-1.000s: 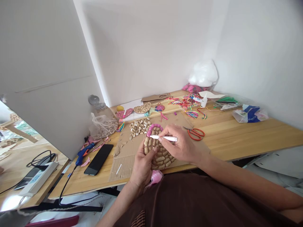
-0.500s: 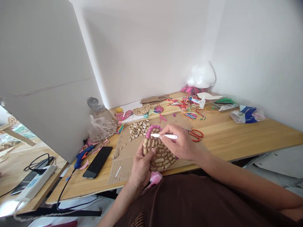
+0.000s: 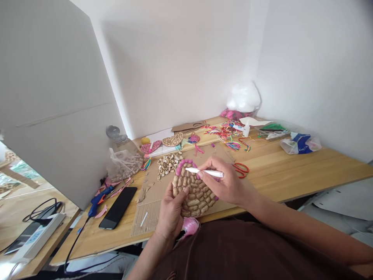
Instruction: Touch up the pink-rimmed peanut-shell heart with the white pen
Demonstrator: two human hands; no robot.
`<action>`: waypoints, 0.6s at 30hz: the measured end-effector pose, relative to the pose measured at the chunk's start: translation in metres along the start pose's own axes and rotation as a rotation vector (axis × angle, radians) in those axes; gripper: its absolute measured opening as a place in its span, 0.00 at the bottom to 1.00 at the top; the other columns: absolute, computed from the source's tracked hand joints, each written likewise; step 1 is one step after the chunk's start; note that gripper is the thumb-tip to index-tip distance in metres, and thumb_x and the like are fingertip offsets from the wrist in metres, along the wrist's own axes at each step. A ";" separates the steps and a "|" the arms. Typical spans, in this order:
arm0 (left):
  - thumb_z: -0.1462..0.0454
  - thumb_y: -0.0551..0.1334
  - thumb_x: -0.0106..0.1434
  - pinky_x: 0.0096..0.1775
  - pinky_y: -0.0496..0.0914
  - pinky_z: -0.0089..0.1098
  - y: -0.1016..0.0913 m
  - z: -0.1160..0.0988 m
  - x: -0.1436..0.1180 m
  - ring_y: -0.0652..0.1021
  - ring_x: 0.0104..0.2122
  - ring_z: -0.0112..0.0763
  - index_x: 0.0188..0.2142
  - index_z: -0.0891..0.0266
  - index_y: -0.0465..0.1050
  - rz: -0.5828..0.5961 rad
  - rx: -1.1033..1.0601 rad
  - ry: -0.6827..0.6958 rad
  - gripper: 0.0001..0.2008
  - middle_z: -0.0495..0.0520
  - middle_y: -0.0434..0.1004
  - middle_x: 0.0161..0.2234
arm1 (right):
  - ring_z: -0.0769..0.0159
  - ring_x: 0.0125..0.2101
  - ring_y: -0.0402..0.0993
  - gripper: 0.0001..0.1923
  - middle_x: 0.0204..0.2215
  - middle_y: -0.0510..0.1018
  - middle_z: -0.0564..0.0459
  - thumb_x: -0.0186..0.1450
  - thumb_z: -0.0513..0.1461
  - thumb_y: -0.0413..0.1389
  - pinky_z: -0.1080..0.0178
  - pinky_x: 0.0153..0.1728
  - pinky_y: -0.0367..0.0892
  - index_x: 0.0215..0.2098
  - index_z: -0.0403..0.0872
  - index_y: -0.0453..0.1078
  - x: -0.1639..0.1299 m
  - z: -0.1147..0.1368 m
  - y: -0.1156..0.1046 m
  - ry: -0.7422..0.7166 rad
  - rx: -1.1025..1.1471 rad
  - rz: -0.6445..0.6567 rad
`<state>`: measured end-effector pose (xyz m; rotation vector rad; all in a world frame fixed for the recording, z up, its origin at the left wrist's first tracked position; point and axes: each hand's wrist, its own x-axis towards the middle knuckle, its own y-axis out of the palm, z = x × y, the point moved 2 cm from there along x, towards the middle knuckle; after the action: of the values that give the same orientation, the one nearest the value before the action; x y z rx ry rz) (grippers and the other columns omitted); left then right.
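My left hand [image 3: 172,206] grips the lower left of a tilted piece covered in peanut shells [image 3: 196,194], its thumb lying across the front. Along the top and right rim some shells are coloured pink; the others are plain tan. A white marker [image 3: 207,172] is pinched in my right hand [image 3: 225,181], with its tip at the upper shells just under the pink ones. Whether the tip touches them I cannot tell. Below the piece, near my lap, sits a shiny pink bundle [image 3: 190,225], partly hidden.
Cardboard [image 3: 150,206] lies under the work, with loose peanut shells [image 3: 169,163] on it. Orange-handled scissors [image 3: 241,170] are at right. A phone [image 3: 118,208], a blue glue gun [image 3: 99,200] and a bag of peanuts [image 3: 124,161] stand left. Coloured threads [image 3: 225,130] lie behind.
The marker tip has moved from the pink shells at the upper left rim to shells a little to the right and inward. My left hand still holds the piece.
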<state>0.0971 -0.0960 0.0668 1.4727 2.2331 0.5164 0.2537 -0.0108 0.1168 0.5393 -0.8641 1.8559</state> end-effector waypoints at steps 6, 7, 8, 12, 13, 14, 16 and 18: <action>0.70 0.68 0.57 0.47 0.79 0.43 -0.027 -0.013 0.006 0.84 0.43 0.43 0.55 0.59 0.70 -0.166 0.003 0.015 0.25 0.61 0.82 0.46 | 0.69 0.28 0.72 0.05 0.29 0.75 0.56 0.70 0.40 0.55 0.66 0.30 0.67 0.43 0.49 0.69 -0.011 -0.021 -0.015 0.070 0.201 -0.175; 0.71 0.67 0.58 0.47 0.79 0.44 -0.034 -0.018 0.007 0.84 0.43 0.44 0.55 0.60 0.71 -0.189 0.002 0.019 0.25 0.61 0.82 0.46 | 0.69 0.29 0.72 0.05 0.29 0.75 0.56 0.71 0.40 0.55 0.66 0.31 0.68 0.44 0.49 0.70 -0.012 -0.025 -0.017 0.073 0.198 -0.204; 0.72 0.66 0.58 0.47 0.79 0.46 -0.040 -0.024 0.008 0.84 0.42 0.45 0.54 0.61 0.72 -0.215 -0.001 0.029 0.24 0.62 0.82 0.46 | 0.68 0.30 0.73 0.06 0.29 0.75 0.55 0.71 0.41 0.54 0.65 0.32 0.68 0.44 0.49 0.70 -0.013 -0.030 -0.019 0.078 0.185 -0.223; 0.74 0.61 0.60 0.50 0.77 0.50 -0.067 -0.060 0.007 0.83 0.45 0.47 0.54 0.60 0.74 -0.317 -0.034 0.143 0.23 0.61 0.83 0.47 | 0.68 0.27 0.70 0.08 0.29 0.75 0.55 0.71 0.42 0.53 0.66 0.27 0.65 0.44 0.49 0.72 -0.024 -0.048 -0.022 0.101 0.051 -0.207; 0.74 0.60 0.60 0.51 0.77 0.49 -0.074 -0.072 0.005 0.82 0.48 0.46 0.54 0.60 0.75 -0.361 -0.053 0.186 0.23 0.60 0.82 0.48 | 0.68 0.26 0.70 0.08 0.29 0.75 0.54 0.71 0.42 0.53 0.66 0.27 0.65 0.44 0.49 0.72 -0.027 -0.052 -0.021 0.095 -0.003 -0.187; 0.74 0.58 0.61 0.51 0.77 0.48 -0.082 -0.085 0.001 0.80 0.51 0.46 0.54 0.59 0.75 -0.405 -0.071 0.235 0.23 0.59 0.82 0.50 | 0.68 0.27 0.70 0.08 0.29 0.75 0.54 0.71 0.41 0.53 0.65 0.28 0.65 0.45 0.49 0.72 -0.031 -0.055 -0.020 0.079 -0.057 -0.168; 0.73 0.58 0.61 0.51 0.77 0.40 -0.095 -0.111 -0.010 0.75 0.57 0.43 0.54 0.57 0.76 -0.472 -0.079 0.310 0.23 0.55 0.79 0.54 | 0.65 0.31 0.73 0.08 0.32 0.77 0.52 0.71 0.39 0.52 0.63 0.34 0.68 0.45 0.49 0.73 -0.039 -0.062 -0.017 0.025 -0.148 -0.139; 0.70 0.60 0.62 0.49 0.78 0.34 -0.107 -0.134 -0.022 0.70 0.62 0.42 0.54 0.54 0.75 -0.464 -0.042 0.366 0.22 0.50 0.77 0.57 | 0.63 0.36 0.75 0.10 0.35 0.79 0.50 0.71 0.37 0.51 0.61 0.39 0.69 0.45 0.49 0.74 -0.045 -0.069 -0.015 -0.036 -0.216 -0.115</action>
<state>-0.0485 -0.1667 0.1281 0.8388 2.7126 0.7127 0.2869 0.0189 0.0454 0.4776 -1.0216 1.6299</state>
